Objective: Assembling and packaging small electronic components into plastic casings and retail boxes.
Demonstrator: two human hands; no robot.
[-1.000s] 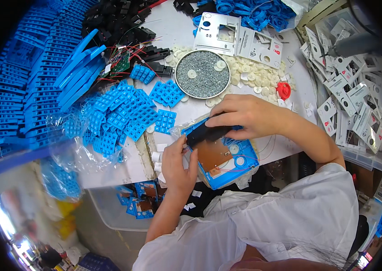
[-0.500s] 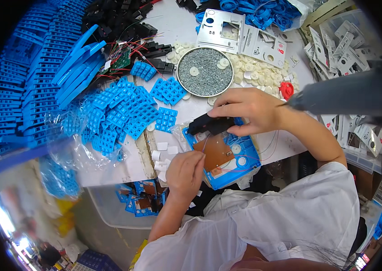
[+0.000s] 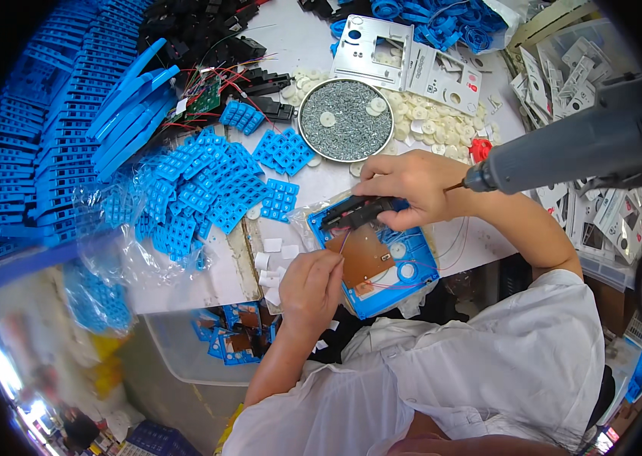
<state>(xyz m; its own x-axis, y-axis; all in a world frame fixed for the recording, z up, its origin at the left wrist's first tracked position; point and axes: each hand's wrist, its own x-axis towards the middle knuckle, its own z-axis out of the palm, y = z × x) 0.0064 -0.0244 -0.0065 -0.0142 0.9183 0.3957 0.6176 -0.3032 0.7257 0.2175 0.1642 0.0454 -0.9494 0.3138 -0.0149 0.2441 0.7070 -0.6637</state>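
An assembly step is in hand: the right hand (image 3: 411,186) presses a black part (image 3: 357,212) onto the blue housing (image 3: 382,262) at the near table edge, while the left hand (image 3: 310,283) pinches what looks like a thin wire. Next calls for steady seating. Farther off, a round tray (image 3: 313,140) holds screws; a near bin (image 3: 177,346) holds blue assemblies.

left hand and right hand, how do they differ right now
The left hand sits at the near edge of the blue housing, fingers pinched at a thin wire; the right hand lies at its far edge, spread over a black part. The left hand is curled tight, the right hand flatter. Both are bare and touch the same assembly.
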